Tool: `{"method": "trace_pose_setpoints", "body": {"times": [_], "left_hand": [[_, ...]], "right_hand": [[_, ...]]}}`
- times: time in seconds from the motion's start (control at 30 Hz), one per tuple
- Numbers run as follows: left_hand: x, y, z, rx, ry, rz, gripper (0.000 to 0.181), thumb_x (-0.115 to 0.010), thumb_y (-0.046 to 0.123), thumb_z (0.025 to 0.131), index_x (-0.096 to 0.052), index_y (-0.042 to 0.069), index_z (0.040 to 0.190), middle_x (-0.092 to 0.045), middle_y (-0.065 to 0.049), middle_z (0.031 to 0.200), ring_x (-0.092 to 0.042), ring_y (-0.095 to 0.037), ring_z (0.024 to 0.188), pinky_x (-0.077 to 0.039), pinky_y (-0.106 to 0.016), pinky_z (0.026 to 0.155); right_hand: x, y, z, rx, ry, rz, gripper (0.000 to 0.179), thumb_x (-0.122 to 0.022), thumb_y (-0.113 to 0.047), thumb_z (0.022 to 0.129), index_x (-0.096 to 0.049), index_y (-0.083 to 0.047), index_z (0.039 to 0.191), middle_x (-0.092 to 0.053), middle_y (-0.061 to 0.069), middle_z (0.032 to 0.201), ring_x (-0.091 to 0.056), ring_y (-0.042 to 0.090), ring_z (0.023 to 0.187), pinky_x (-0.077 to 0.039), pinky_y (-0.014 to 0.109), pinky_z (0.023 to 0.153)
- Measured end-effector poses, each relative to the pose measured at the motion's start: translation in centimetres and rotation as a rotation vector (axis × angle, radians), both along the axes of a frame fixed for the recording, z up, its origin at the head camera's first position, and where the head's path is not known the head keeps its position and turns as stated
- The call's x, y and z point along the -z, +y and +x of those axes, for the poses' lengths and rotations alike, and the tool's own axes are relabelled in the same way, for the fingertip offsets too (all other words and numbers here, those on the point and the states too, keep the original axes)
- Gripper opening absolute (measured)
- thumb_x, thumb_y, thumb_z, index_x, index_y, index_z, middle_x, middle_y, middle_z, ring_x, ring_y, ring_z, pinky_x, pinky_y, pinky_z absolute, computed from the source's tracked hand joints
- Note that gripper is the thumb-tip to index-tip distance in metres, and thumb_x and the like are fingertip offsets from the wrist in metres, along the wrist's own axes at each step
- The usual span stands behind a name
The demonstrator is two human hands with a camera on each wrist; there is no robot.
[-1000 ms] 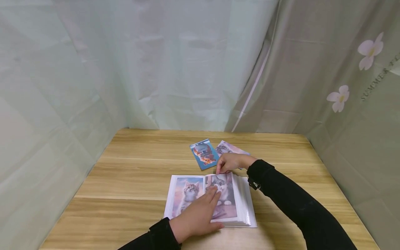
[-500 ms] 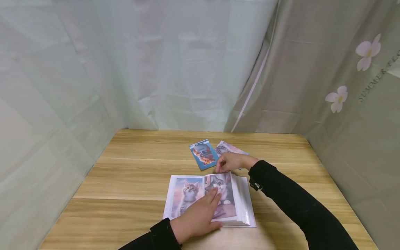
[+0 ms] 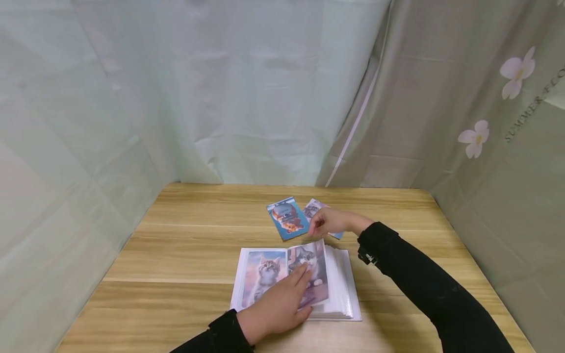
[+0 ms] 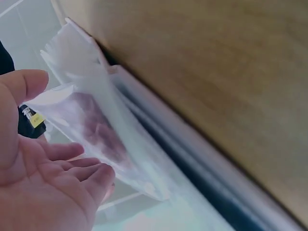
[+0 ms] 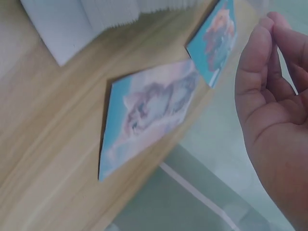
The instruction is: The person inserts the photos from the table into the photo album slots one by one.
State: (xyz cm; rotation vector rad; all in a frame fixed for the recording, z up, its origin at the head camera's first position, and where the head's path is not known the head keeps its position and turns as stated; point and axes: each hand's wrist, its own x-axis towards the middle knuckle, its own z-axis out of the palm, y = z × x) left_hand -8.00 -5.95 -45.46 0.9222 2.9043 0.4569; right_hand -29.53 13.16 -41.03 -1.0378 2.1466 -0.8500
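Note:
A white photo album (image 3: 237,282) lies spread on the wooden table. Its left page bears a kitten picture (image 3: 266,274). On the right, a page with a grey-and-white cat picture (image 3: 320,277) is lifted a little off the stack of clear pockets. My left hand (image 3: 278,306) rests on this page with its fingers extended. In the left wrist view the page (image 4: 98,127) tilts up beyond those fingers. At the page's top edge, the thumb and fingertips of my right hand (image 3: 331,221) pinch together; I cannot tell whether they grip the picture or its clear pocket.
Behind the album lie a blue card with cartoon animals (image 3: 287,218) and a pinkish cat card (image 3: 312,207), partly covered by my right hand. Pale curtains (image 3: 273,98) hang along the table's back and sides.
My right hand has moved slightly up and right. The cat page has risen with it, its lower right corner shifting upward and baring the white pockets below. My left hand stays nearly in place.

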Motion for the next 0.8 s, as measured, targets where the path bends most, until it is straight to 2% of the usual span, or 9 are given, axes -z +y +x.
{"method": "trace_pose_setpoints", "body": {"times": [0.2,0.33,0.47,0.67,0.8], "left_hand": [[-0.6,-0.2,-0.1,0.009,-0.002,0.046,0.077,-0.062,0.028,0.093,-0.028,-0.002,0.155,-0.026,-0.016,0.162,-0.028,-0.025,0.149,-0.035,-0.039,0.115],[-1.3,-0.6,0.0,-0.012,0.014,0.102,0.078,-0.064,0.024,0.093,-0.026,-0.001,0.156,-0.027,-0.015,0.162,-0.031,-0.025,0.147,-0.036,-0.040,0.114],[-2.0,-1.5,0.3,-0.047,0.040,0.157,0.076,-0.063,0.024,0.095,-0.025,-0.001,0.156,-0.029,-0.014,0.162,-0.036,-0.026,0.144,-0.037,-0.042,0.113],[-3.0,-3.0,1.0,-0.106,0.105,0.252,0.070,-0.062,0.022,0.094,-0.034,0.002,0.154,-0.035,-0.011,0.160,-0.039,-0.023,0.143,-0.038,-0.042,0.112],[-2.9,-4.4,1.4,-0.145,0.177,0.303,0.065,-0.065,0.016,0.091,-0.042,0.004,0.151,-0.040,-0.008,0.157,-0.043,-0.021,0.140,-0.042,-0.041,0.110]], "right_hand": [[-1.2,1.0,-0.4,0.029,0.023,0.021,0.014,-0.059,0.004,0.096,-0.071,0.005,0.102,-0.067,0.014,0.090,-0.053,0.010,0.072,-0.048,0.025,0.068],[-2.1,1.5,-0.5,0.038,0.058,0.017,0.014,-0.059,0.004,0.095,-0.072,0.001,0.099,-0.066,0.013,0.086,-0.054,0.016,0.071,-0.048,0.026,0.066],[-2.4,1.9,-0.8,0.056,0.078,0.020,0.014,-0.060,0.004,0.095,-0.073,0.000,0.099,-0.065,0.014,0.084,-0.057,0.024,0.073,-0.050,0.029,0.067],[-2.4,2.6,-1.1,0.101,0.105,0.014,0.015,-0.061,0.006,0.094,-0.074,-0.001,0.097,-0.069,0.017,0.093,-0.058,0.015,0.076,-0.054,0.033,0.072],[-2.4,2.9,-1.2,0.116,0.119,0.005,0.018,-0.059,0.007,0.094,-0.075,-0.001,0.098,-0.069,0.009,0.093,-0.057,0.013,0.077,-0.054,0.032,0.072]]}}
